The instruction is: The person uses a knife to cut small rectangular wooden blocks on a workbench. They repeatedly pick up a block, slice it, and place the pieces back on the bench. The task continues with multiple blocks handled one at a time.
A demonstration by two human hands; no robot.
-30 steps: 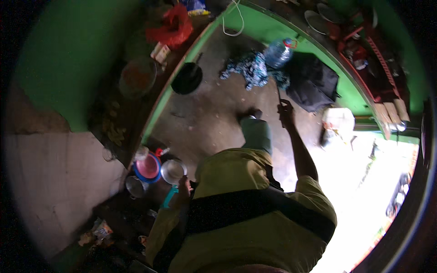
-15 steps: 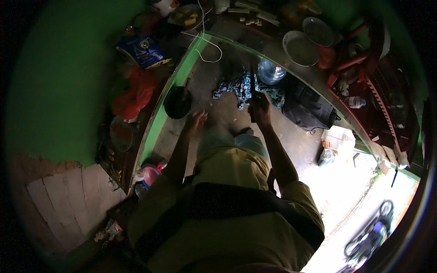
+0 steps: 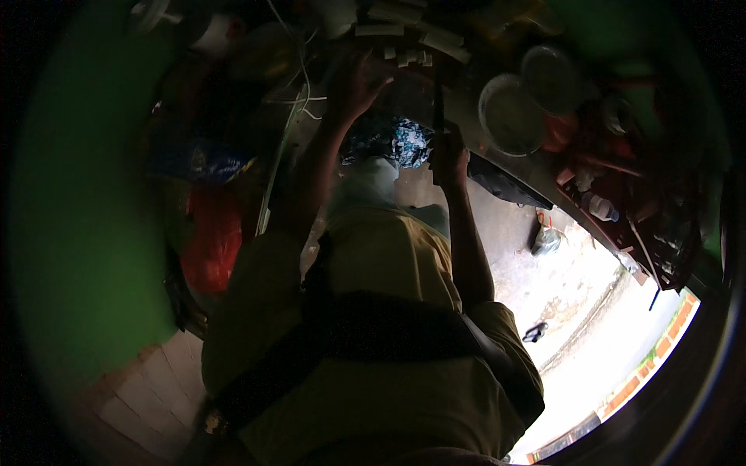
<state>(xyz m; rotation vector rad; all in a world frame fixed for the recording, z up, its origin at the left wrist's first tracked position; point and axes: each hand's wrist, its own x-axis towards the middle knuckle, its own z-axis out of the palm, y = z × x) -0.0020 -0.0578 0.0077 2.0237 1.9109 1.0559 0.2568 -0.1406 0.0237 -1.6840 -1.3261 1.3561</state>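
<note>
Reaching up, left hand (image 3: 359, 78) spread at pale blocks (image 3: 404, 43) on shelf; right hand (image 3: 449, 155) clamped on dark stick (image 3: 437, 101), upright. Both arms higher than 0.5 s ago; cloth bundle (image 3: 392, 140) below.

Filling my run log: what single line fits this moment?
left hand: raised at cluttered shelf | right hand: gripping thin dark stick | round pale plate: beside

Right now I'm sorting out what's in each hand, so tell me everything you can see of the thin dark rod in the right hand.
The rod is thin, dark and straight, of a material too dim to tell. It stands nearly upright, running from the right hand, which is closed around its lower end, up toward the cluttered shelf. Its upper tip is lost in the shadow there. Nothing else visibly touches it.
</note>
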